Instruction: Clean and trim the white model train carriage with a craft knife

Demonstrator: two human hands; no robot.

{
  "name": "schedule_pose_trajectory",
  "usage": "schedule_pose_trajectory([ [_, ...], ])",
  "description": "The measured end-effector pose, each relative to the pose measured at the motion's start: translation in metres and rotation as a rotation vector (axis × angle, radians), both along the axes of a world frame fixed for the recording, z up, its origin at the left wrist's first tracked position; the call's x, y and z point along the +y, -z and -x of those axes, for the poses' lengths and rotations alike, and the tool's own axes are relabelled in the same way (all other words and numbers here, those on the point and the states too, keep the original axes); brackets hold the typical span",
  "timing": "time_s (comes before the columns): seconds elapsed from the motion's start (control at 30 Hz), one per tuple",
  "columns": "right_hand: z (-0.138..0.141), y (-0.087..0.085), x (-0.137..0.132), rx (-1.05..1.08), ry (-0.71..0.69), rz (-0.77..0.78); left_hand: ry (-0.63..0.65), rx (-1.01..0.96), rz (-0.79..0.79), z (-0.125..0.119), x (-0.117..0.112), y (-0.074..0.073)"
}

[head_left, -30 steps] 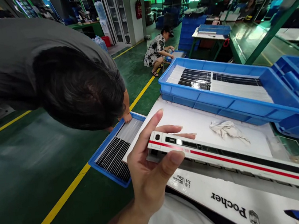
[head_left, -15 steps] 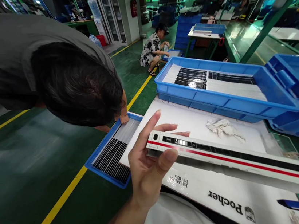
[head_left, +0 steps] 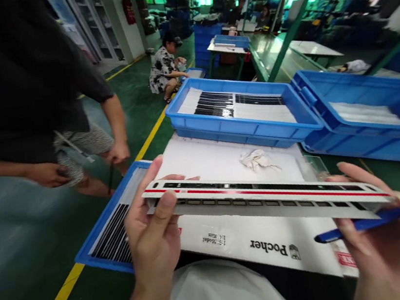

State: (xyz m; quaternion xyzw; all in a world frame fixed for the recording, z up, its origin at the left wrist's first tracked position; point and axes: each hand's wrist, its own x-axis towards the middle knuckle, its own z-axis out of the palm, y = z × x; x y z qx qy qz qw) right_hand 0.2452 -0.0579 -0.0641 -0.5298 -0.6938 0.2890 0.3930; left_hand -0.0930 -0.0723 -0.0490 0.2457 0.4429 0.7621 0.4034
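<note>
The model train shell was held level above the Pocher carton, clamped at one end by the left hand and at the other by the right hand, the hands well apart. A blue pen was pinched under the shell by the right hand. A blue tray of black strips stood ahead of the hands, with a cloth just before it. A co-worker's hand was seen beyond the left hand.
</note>
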Motion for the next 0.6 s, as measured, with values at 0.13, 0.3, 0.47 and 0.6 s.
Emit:
schedule_pose_trajectory([
  [0.13, 0.033, -0.022, 0.002, 0.861, 0.067, 0.221, -0.087, 0.004, -0.011, -0.007, 0.005, -0.002],
  [0.3, 0.046, -0.033, 0.006, 0.946, 0.093, 0.173, -0.154, 0.047, 0.036, -0.013, 0.012, -0.002],
  [0.47, 0.050, -0.036, 0.002, 0.936, 0.150, 0.160, -0.199, 0.111, 0.107, -0.009, 0.011, -0.002],
  [0.6, 0.053, -0.036, 0.003, 0.919, 0.220, 0.176, -0.218, 0.147, 0.062, -0.010, 0.008, -0.006],
])
